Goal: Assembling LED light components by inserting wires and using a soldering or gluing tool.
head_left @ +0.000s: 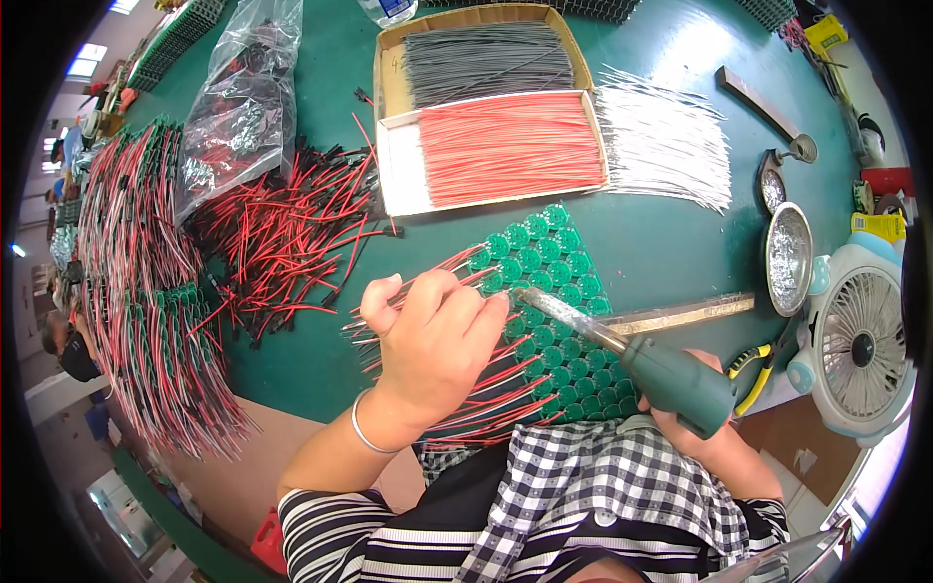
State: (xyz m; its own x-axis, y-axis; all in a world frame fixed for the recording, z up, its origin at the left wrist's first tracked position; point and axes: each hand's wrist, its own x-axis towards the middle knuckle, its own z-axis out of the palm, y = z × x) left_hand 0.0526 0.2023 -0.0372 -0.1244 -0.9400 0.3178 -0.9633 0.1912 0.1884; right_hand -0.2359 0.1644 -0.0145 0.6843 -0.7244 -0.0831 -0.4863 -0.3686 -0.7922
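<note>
My left hand point(432, 330) is closed in a pinch over a panel of green round circuit boards point(559, 248), its fingertips on a thin wire mostly hidden behind the fingers. In my right hand point(714, 442) is a soldering iron point(680, 384) with a dark green body. Its metal tip points left and meets a board right beside my left fingertips. Rows of red, white and dark wires point(486, 408) run leftward from boards on the panel, passing under my left hand. A metal-coloured bar point(680, 313) lies partly behind the iron.
Beyond the panel stand boxes of red wires point(510, 151) and grey wires point(486, 63), with white wires point(666, 141) alongside. Loose red-black leads point(282, 238), a plastic bag point(243, 107) and wired boards point(146, 291) lie left. Right: metal dish point(788, 258), yellow-handled pliers point(753, 374), fan point(860, 345).
</note>
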